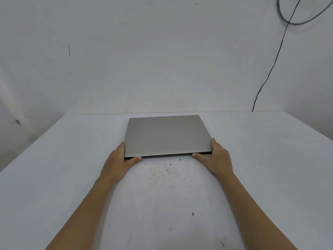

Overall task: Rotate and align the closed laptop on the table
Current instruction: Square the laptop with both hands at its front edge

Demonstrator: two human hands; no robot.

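The fingers (121, 146) of the left hand (118, 160) lie pressed together along the left side edge of the laptop (166, 135), with the thumb laid along its near edge; the right hand (219, 156) mirrors this at the near right corner. Both hands bracket the corners rather than clamp the casing; whether any fingertip reaches under the base cannot be told. The laptop is closed and lies flat on the desk (252, 177), close to the far edge, with the wall (162, 60) directly behind it. Its near edge runs slightly skewed, the right end sitting a little farther from the person than the left. Probable risks: with contact at the two near corners only, unequal push from either hand can over-rotate the casing; a forward push can drive the far edge of the laptop against the wall or past the desk edge; the smooth metal lid can slip from the fingers. A thin black cable (270, 73) hangs well to the right of the laptop, clear of the turn.
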